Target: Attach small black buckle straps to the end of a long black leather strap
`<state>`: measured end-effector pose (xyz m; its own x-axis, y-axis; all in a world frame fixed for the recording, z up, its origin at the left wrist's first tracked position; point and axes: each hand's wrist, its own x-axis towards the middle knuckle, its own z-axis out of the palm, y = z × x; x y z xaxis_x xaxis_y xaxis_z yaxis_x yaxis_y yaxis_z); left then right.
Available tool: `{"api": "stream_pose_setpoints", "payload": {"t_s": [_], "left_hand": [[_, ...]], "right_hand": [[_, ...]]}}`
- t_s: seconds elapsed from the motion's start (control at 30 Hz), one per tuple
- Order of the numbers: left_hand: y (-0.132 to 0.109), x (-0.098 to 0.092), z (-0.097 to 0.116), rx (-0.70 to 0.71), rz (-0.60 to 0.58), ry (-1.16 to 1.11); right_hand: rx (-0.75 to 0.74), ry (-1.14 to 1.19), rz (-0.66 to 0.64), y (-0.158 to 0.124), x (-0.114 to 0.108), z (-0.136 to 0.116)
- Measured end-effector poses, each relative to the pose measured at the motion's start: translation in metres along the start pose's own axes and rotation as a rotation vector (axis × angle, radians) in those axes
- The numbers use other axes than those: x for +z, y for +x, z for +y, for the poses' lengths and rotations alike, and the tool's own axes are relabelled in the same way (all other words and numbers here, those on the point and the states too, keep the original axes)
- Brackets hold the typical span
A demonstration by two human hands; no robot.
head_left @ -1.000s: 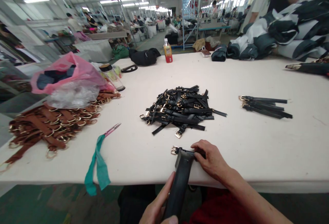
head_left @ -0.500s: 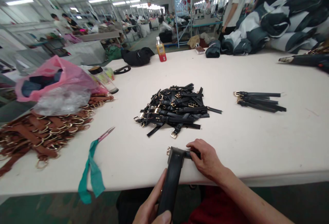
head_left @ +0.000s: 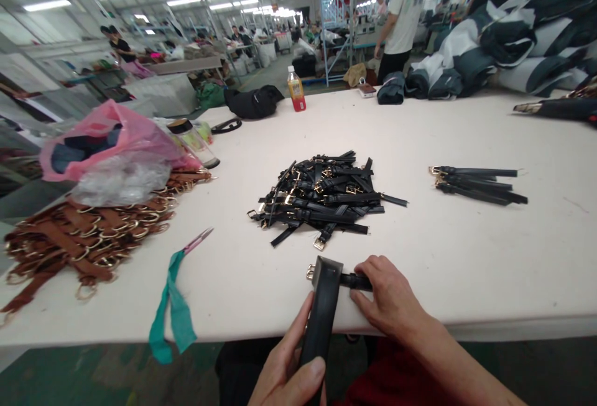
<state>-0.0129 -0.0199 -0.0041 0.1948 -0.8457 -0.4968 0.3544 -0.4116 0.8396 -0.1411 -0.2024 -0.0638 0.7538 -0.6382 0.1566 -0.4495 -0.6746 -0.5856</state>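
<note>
My left hand (head_left: 289,369) grips a long flat black tool (head_left: 321,313) that slants up from below the table edge, its top end resting on the white table (head_left: 457,257). My right hand (head_left: 389,297) presses a short black strap (head_left: 357,281) flat on the table beside the tool's tip; a gold buckle (head_left: 310,271) shows to the left of the tip. Just beyond lies a heap of black straps with gold buckles (head_left: 324,198). A small aligned bundle of black straps (head_left: 476,183) lies to the right.
Brown straps with gold rings (head_left: 88,238) are piled at the left under a pink plastic bag (head_left: 116,138). Pink-handled snips tied with a teal ribbon (head_left: 180,288) lie near the front edge. A bottle (head_left: 296,92), black bag (head_left: 254,101) and dark fabric rolls (head_left: 513,45) sit at the far side; a person (head_left: 403,8) stands beyond.
My right hand has slid slightly right along the strap, baring more of it. My left thumb has closed over the tool. The view shifted a little.
</note>
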Motion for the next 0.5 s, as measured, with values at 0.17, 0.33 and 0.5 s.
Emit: {"api": "stream_pose_setpoints", "payload": {"t_s": [0.17,0.33,0.5], "left_hand": [[0.009,0.000,0.002,0.071,-0.014,0.019],[0.012,-0.005,0.005,0.080,0.028,0.013],[0.001,-0.013,0.004,0.123,0.118,-0.004]], "right_hand": [[0.022,-0.041,-0.083,0.001,-0.001,-0.002],[-0.010,-0.046,-0.050,0.000,0.004,0.000],[-0.017,-0.079,-0.063,0.002,0.003,-0.004]]}}
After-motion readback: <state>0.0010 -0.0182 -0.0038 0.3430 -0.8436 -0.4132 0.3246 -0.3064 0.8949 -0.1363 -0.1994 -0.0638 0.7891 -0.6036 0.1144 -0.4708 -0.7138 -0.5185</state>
